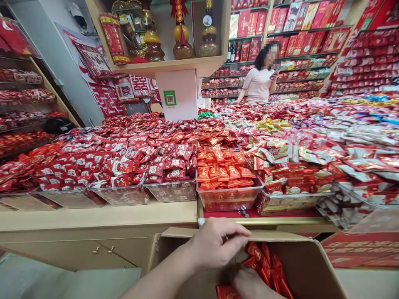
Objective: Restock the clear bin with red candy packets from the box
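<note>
My left hand (pixel 215 243) is over the far rim of an open cardboard box (pixel 304 265), thumb and forefinger drawn close in a pinch. Whatever is between those fingertips, if anything, is hidden. Down inside the box, my right hand (pixel 251 284) is among shiny red candy packets (pixel 269 265), its fingers out of sight. One red packet (pixel 227 292) lies just left of that hand. Behind the box, a clear plastic bin (pixel 230 199) heaped with orange-red packets (pixel 221 172) stands at the counter's front edge.
Bins of dark red packets (pixel 171 166) line the counter to the left; a bin of durian-labelled packets (pixel 294 182) stands right. A small metal object (pixel 243 211) lies on the counter's edge. A person (pixel 258 79) stands behind the display. A cabinet (pixel 174 66) overhangs the counter.
</note>
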Demonstrator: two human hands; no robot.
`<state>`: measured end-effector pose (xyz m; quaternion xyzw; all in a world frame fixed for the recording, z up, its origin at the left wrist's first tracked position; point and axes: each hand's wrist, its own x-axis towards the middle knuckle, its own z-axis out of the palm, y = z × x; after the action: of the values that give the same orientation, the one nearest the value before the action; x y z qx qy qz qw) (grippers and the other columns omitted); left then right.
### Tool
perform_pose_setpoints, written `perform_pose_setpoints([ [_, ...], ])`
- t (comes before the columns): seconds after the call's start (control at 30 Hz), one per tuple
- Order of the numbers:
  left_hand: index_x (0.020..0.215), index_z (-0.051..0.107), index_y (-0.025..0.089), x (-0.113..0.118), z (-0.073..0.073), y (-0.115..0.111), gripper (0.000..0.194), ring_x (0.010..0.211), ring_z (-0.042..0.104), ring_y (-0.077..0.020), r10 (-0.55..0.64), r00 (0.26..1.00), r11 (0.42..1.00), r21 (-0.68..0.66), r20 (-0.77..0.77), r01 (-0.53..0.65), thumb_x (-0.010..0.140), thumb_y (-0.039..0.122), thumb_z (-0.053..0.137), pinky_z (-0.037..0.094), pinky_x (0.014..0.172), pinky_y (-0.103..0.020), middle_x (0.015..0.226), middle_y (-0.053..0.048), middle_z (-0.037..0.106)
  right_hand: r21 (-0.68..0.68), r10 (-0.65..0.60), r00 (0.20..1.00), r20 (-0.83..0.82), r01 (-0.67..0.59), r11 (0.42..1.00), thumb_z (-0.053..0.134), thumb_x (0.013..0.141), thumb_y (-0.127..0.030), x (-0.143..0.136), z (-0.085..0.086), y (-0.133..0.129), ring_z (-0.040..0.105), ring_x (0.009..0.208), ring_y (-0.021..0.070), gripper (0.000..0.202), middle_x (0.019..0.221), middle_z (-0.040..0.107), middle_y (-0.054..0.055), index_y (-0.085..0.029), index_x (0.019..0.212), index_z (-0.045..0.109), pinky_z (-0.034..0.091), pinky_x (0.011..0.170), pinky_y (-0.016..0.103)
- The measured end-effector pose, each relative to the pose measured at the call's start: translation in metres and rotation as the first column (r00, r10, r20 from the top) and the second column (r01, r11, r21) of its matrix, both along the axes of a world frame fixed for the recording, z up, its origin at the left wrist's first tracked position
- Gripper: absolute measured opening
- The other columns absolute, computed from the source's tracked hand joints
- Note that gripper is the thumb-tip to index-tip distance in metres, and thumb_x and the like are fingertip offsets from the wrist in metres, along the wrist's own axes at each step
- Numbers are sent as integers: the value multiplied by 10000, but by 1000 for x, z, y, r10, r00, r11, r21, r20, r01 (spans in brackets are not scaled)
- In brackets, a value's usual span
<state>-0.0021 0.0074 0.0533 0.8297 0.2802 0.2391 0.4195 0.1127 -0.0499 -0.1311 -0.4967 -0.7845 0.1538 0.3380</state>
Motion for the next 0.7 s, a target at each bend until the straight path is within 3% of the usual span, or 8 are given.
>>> perform_pose_setpoints([
  [0.07,945,643,175,-2,-5,7,243,724,603,-152,139,988,983,-129,75,-128,800,291,486,456,672,-246,803,-67,667,7,22,999,48,-22,1000,613,636,-249,4,22,-1,522,400,180,207,418,536,-8,-241,452,519,370,359,288],
  [0.13,983,603,170,-3,-8,14,269,705,593,-138,223,963,938,-302,154,-169,799,332,493,455,636,-239,823,-67,653,-34,60,997,48,-58,998,608,610,-214,13,63,0,544,438,181,133,473,580,-9,-243,496,546,404,396,284],
  [0.2,1024,558,163,-4,-7,19,323,693,594,-132,240,949,871,-478,205,-117,802,384,482,450,594,-231,856,-74,643,-268,90,992,-90,-111,957,516,726,-184,25,112,3,573,568,144,106,620,627,-13,-224,653,583,453,520,244],
  [0.27,1053,538,152,-5,-4,21,381,731,601,-139,197,956,808,-588,216,-34,813,433,445,449,605,-235,902,-90,635,-309,-6,955,-298,-90,947,485,792,-270,37,153,12,554,609,132,148,646,609,-2,-196,687,560,451,572,241],
  [0.33,1103,523,157,-4,1,20,414,773,604,-148,121,970,784,-619,209,36,795,431,481,451,638,-246,932,-94,631,-306,-108,874,-474,-48,951,503,792,-334,46,175,25,546,648,134,170,695,607,12,-183,731,552,447,598,248],
  [0.43,1209,450,171,-3,4,18,517,698,615,-145,69,982,780,-623,177,58,744,349,587,443,586,-234,807,-68,649,-322,-182,745,-642,-46,946,570,745,-366,49,178,43,534,644,127,194,704,599,13,-173,744,550,436,591,244],
  [0.53,1212,454,137,-2,2,18,514,589,600,-124,136,978,771,-637,156,-5,754,333,579,419,520,-210,679,-58,646,-370,-237,637,-734,-83,925,601,719,-378,47,168,53,504,597,106,224,672,575,-11,-173,793,553,412,550,225],
  [0.7,1101,543,129,2,-4,21,433,610,614,-127,237,963,742,-663,127,-95,747,377,572,420,504,-198,786,-77,646,-390,-258,561,-787,-127,912,592,731,-380,43,155,53,455,584,97,217,639,524,-23,-166,731,560,383,548,221],
])
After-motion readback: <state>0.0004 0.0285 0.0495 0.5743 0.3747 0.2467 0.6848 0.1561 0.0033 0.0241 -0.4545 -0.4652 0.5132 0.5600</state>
